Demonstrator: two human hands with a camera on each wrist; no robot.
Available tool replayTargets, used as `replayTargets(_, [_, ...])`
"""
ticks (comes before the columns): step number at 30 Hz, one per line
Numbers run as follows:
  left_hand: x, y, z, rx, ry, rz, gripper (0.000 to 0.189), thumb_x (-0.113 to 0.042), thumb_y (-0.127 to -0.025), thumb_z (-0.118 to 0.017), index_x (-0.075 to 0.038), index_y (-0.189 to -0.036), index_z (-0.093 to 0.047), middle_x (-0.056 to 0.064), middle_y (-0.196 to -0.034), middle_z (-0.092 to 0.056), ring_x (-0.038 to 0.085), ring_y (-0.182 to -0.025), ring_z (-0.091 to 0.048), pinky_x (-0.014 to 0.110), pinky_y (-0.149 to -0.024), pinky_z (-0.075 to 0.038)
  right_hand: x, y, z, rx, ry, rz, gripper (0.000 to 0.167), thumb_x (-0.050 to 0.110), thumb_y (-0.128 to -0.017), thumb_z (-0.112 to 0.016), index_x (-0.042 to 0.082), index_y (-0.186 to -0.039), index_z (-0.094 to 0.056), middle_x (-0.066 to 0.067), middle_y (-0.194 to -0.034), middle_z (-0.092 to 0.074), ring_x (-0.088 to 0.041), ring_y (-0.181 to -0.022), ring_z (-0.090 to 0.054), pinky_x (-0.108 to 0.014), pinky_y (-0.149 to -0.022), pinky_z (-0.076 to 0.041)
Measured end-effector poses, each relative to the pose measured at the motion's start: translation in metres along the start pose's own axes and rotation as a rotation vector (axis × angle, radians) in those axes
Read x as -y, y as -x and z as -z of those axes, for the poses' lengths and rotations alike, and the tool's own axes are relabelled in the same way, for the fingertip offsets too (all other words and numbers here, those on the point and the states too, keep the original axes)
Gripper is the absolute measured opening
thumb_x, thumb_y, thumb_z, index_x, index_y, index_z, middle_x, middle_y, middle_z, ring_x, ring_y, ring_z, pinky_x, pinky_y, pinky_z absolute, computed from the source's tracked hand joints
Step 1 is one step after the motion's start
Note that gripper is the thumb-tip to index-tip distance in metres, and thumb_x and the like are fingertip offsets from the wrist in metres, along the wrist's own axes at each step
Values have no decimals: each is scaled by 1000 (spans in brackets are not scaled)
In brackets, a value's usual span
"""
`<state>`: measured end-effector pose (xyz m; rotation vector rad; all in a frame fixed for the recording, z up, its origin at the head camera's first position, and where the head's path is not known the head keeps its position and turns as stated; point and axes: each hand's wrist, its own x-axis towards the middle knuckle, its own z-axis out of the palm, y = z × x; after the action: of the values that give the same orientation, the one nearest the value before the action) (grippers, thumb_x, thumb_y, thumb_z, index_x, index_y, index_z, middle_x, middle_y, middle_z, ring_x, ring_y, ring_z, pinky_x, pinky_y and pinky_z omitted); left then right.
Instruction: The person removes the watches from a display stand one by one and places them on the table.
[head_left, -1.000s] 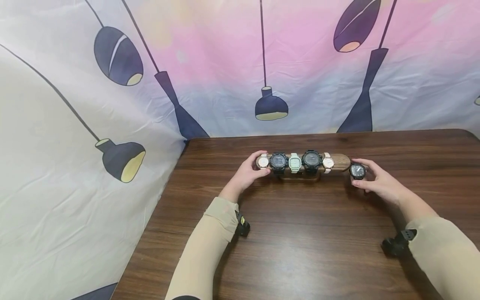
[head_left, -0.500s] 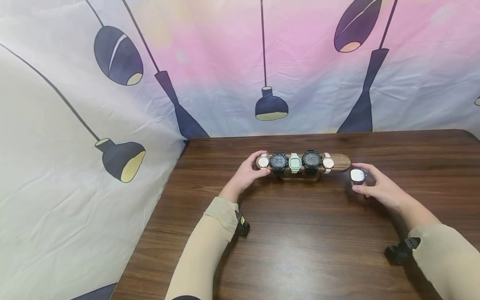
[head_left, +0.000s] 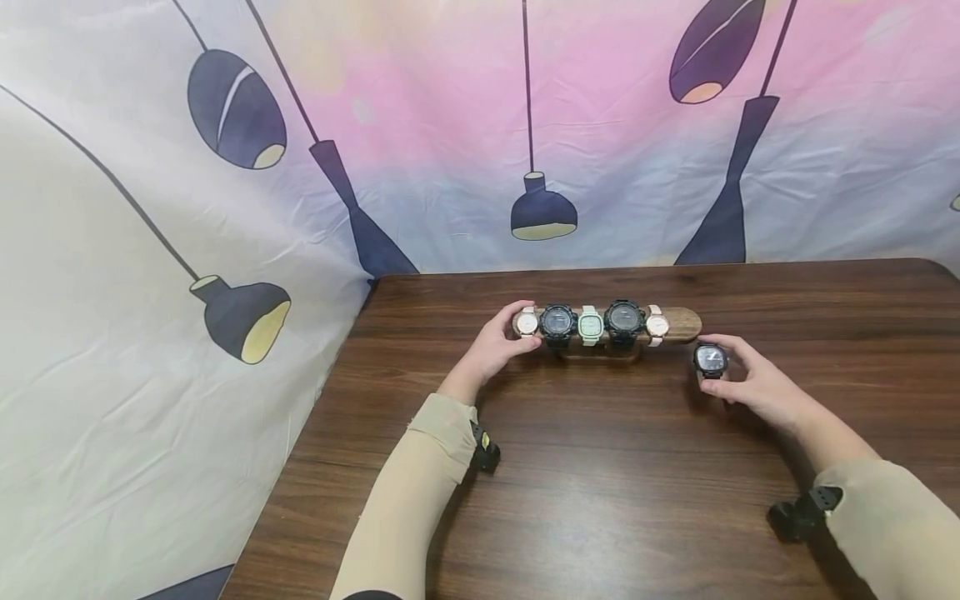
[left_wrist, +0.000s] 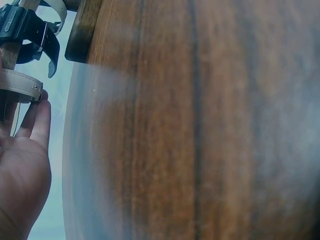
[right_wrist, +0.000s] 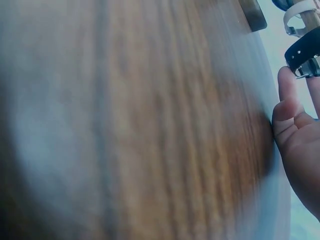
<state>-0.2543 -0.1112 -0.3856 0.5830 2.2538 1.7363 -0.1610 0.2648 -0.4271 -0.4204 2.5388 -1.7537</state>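
Note:
A wooden watch stand (head_left: 681, 326) lies crosswise on the table, with several watches strapped along its bar. My left hand (head_left: 489, 350) grips the stand's left end, thumb in front and fingers behind, around a white-strapped watch (head_left: 527, 322). The left wrist view shows that watch's pale strap (left_wrist: 22, 85) by the fingers. Just in front of the bar's bare right end, my right hand (head_left: 761, 387) pinches a black watch (head_left: 710, 360) with its dial up, apart from the bar. Its dark perforated strap and buckle (right_wrist: 302, 52) show above the fingers in the right wrist view.
On the bar sit a black digital watch (head_left: 557, 322), a mint-green square watch (head_left: 590, 326), a larger black watch (head_left: 623, 320) and another white-strapped watch (head_left: 656, 325). The brown wooden table (head_left: 585, 500) ends at a lamp-printed cloth backdrop (head_left: 450, 192).
My right hand has brought the black watch towards me and slightly left, away from the stand's right end; its dial flashed bright midway. The left hand and the stand have stayed put.

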Motion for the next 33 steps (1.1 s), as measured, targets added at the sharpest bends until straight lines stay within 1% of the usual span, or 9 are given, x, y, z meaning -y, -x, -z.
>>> replayTargets(4, [-1,1,0,-3,-3,-8,64,-4,-84,-68,-2,-141,-37,16,-129,-50,19,-109,-53,27,-89,-42,4,0,-4,34,13,-18,60,5,-86,-66,21,-136,-37,-6,-114,-43,-18,-61,-51,-31,-53,-46])
replayTargets(6, [0,0,-1,-2,-2,-10,64,-4,-84,-68,-2,-141,-37,17,-129,-50,20,-110,-53,27,-89,-42,6,-1,-6,44,12,-18,61,5,-85,-66,20,-136,-37,-8,-116,-40,-18,-60,-52,-31,-53,-45])
replayTargets(8, [2,-1,-1,-6,10,-13,64,-4,-84,-68,-2,-140,-38,16,-128,-51,20,-109,-53,28,-90,-42,8,-1,-8,52,3,-4,62,3,-85,-66,19,-137,-37,-8,-111,-44,-20,-59,-52,-31,-52,-45])
replayTargets(13, [21,-10,-1,-35,12,-38,64,-5,-83,-70,-5,-139,-40,11,-125,-53,18,-107,-55,28,-89,-43,9,-4,-14,89,-50,37,64,-2,-84,-66,18,-137,-38,1,-95,-54,-18,-60,-53,-31,-51,-45])
replayTargets(16, [17,-8,-2,-29,2,-41,63,-4,-83,-69,-5,-139,-41,12,-125,-53,17,-105,-55,27,-88,-44,10,-5,-17,105,-57,30,64,0,-84,-67,17,-138,-38,1,-96,-54,-15,-61,-53,-31,-52,-46])
replayTargets(20, [15,-8,-1,-19,20,-24,64,-4,-83,-69,-4,-140,-39,15,-127,-52,16,-105,-54,26,-88,-43,12,-9,-24,119,-51,33,66,1,-83,-68,9,-139,-35,0,-99,-52,-14,-60,-52,-31,-51,-46])
replayTargets(23, [27,-13,-1,-30,23,-29,66,-5,-83,-69,-5,-141,-38,14,-127,-52,18,-107,-54,27,-90,-42,14,-11,-30,130,-71,54,68,-1,-82,-69,5,-139,-34,-2,-98,-52,-16,-57,-51,-32,-49,-45])
replayTargets(27, [28,-13,-1,-38,9,-39,65,-6,-83,-69,-7,-141,-39,12,-126,-52,19,-108,-54,28,-89,-43,16,-14,-38,145,-102,67,68,-3,-81,-69,5,-139,-33,-6,-89,-53,-20,-56,-52,-33,-47,-45])
replayTargets(33, [28,-11,-1,-44,2,-50,64,-6,-84,-69,-7,-140,-39,10,-125,-53,19,-108,-55,30,-89,-44,19,-16,-48,160,-100,56,69,-1,-81,-70,6,-139,-34,-7,-79,-56,-24,-53,-53,-33,-45,-43])
